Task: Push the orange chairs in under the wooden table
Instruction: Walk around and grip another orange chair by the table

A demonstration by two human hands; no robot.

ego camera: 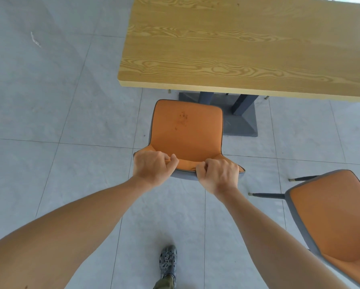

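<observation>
Both hands clamped on the top edge of the backrest of the near chair (186,130): left hand (152,167) at its left end, right hand (218,174) at its right end, fingers (202,166) curled over the rim, thumbs behind. Chair on the floor (49,122) just short of the table (248,44), seat front near the table's near-left corner but not yet under the edge; dark pedestal base (240,119) just right of the seat, likely snag for the right legs. Probably light, rigid shell with thin padding and slim metal legs; should slide easily on smooth tile, may chatter or tip if pushed high and fast. Backrest top works as a hold, two hands spread wide to keep it tracking straight; steer slightly left of the base. Stain on the seat, no bearing on handling. Count: two orange chairs clearly visible, second chair (333,222) at lower right, well out from the table and angled, untouched. One table, one pedestal base. One shoe (168,259) at bottom.
</observation>
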